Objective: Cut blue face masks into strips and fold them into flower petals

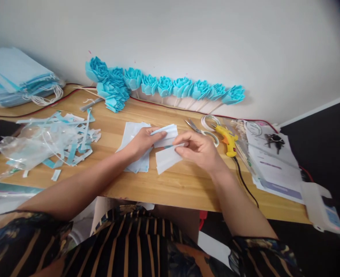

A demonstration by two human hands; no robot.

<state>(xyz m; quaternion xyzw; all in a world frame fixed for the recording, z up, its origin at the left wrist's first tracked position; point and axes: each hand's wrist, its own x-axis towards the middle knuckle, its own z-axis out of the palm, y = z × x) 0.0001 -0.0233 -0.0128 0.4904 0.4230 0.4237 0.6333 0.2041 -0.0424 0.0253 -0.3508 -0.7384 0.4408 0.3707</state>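
Note:
My left hand [145, 141] is closed, its thumb pressing a folded light-blue fabric piece [165, 132] against the fingers. In my right hand [200, 150], thumb and fingers pinch a whitish fabric piece [167, 158]. The two pieces are close together above the table, and I cannot tell whether they are joined. Under and beside my left hand lies a pile of pale fabric sheets [132, 132], partly covered by the hand and wrist.
Blue fabric flowers [183, 87] on sticks lean along the wall. Scissors [200, 129], tape rolls [210, 122] and a yellow glue gun [227, 140] lie right, near papers [269, 161] with keys. Left are cut scraps [76, 148], a plastic bag [34, 142] and stacked face masks [17, 73].

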